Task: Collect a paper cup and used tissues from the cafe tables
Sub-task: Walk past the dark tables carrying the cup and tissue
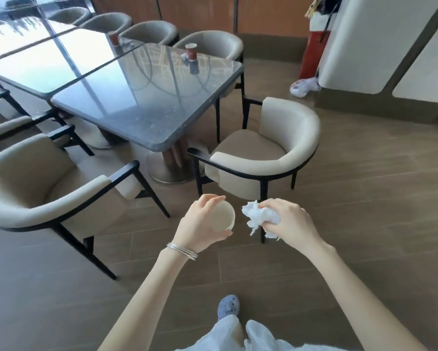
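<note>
Pale trousers point(228, 333) and a grey-blue clog point(228, 306) sit at the bottom of the frame, over the brown plank floor point(364, 249). Just above them, at lower centre, the left grip point(200, 224) is curled round a cream paper cup point(224, 216), tipped so that its open mouth faces right. The right grip point(288, 221) is clenched on a wad of crumpled white tissues point(258, 216), near the cup mouth but not touching it. One cup and one wad therefore look collected, and the step in hand seems to be stuffing the tissues into the cup. That calls for lining the wad up with the rim and pushing it in without crushing the thin wall. Beyond the hands stands a beige tub armchair with a black frame point(263, 153), then the dark polished stone bench point(149, 110). Toward the upper centre, a red-brown paper cup point(191, 52) stands on the bench's far edge with a small white tissue scrap point(183, 57) just beside it. A second red-brown cup point(114, 38) stands farther left. Those probably come next, and reaching them means walking round the armchair.
</note>
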`<state>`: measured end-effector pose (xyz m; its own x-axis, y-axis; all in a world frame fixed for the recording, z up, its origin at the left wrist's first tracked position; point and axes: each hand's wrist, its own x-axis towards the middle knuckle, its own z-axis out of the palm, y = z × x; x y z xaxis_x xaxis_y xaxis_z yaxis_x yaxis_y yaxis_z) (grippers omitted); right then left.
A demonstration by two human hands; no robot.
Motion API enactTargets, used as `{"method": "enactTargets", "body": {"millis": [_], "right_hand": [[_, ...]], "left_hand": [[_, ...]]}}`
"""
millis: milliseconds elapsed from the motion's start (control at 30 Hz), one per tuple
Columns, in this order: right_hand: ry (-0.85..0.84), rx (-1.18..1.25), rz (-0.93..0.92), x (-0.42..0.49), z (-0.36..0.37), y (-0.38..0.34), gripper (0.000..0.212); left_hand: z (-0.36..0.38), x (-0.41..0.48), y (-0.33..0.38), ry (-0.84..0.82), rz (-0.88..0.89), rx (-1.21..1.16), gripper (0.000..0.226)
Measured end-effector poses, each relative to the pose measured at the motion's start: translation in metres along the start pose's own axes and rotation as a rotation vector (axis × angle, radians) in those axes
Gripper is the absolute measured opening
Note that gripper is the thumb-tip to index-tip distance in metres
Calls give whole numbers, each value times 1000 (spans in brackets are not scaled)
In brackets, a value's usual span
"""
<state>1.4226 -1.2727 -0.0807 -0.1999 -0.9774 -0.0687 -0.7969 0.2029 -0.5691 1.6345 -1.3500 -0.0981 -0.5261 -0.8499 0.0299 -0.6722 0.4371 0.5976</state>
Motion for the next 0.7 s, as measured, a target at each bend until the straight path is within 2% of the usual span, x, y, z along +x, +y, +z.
{"method": "enactTargets", "body": {"millis": [333, 700], "right_hand": [[100, 5, 127, 77, -26, 24, 29], [136, -1, 210, 120, -77, 110, 28]], "left_hand": [[2, 135, 7, -96, 158, -15, 78], [59, 238, 57, -175, 258, -45, 78]]}}
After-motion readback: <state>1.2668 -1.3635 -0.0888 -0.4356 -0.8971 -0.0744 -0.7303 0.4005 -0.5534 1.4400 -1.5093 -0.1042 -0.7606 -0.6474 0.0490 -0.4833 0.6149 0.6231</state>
